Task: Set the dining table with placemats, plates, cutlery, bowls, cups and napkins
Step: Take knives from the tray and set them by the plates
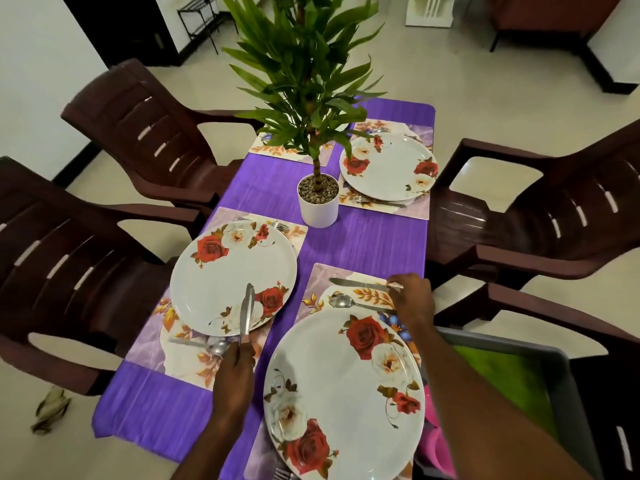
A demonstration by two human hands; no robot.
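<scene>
Looking down at a desk (363,244) with a purple cloth, four floral mats and three rose plates so far. The left hand (232,379) has its fingers curled tight round the handle of a knife (247,311), blade pointing away from the person and hanging over the near edge of the left plate (233,277). Can't tell if the blade actually touches the plate. Just under that hand there's a spoon (217,348) lying on the left mat (180,355), near the plate's rim. The right hand (414,299) is over at the near right mat (322,282), fingertips pinching the handle end of a second knife (356,284) that lies flat along the mat's far edge, blade pointing left. Right beside it, a bit nearer, sits a second spoon (349,302), bowl to the left, its handle running under the hand. The near plate (343,396) is the big one closest to the camera, covering most of that mat, and a fork's tines (282,474) peek out at its near edge. The far right mat has the far plate (388,166) with some cutlery poking out from under its near side. The far left mat (287,150) has no plate on it and is half hidden behind a potted plant (318,199) in a white pot mid-desk. Dark brown plastic chairs (114,133) stand round both sides, and a grey tray (561,382) with something green in it is at the near right.
</scene>
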